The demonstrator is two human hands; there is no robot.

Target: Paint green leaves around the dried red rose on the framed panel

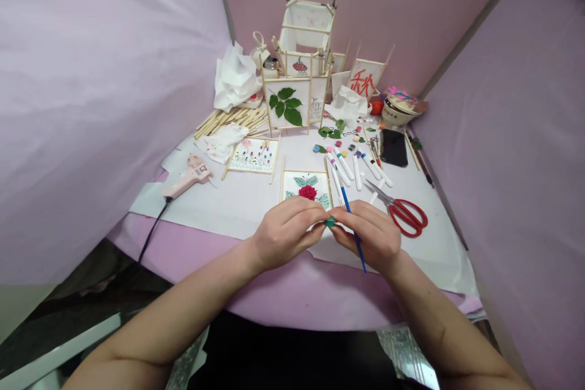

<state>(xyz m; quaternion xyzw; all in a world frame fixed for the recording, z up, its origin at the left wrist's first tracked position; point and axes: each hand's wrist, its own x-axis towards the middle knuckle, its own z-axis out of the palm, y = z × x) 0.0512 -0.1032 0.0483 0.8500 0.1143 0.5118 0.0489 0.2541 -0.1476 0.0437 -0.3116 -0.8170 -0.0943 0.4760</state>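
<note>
My left hand [286, 233] and my right hand [368, 234] meet at the fingertips over the front edge of the white paper. Between them they pinch a small green piece [329, 222], possibly clay, mostly hidden by the fingers. My right hand also holds a thin blue paintbrush [346, 202], which crosses the palm and sticks out at both sides. Just beyond the fingers lies a bamboo-framed paper panel [307, 192] with a red rose and green leaves, its lower part hidden by my hands.
Red-handled scissors [404, 216] lie to the right, beside several white markers [356, 164]. A pink hot glue gun [189, 175] sits on the left, its black cord trailing off the table. Bamboo sticks [231, 122], a black phone [393, 147] and a paper lantern [305, 30] stand farther back.
</note>
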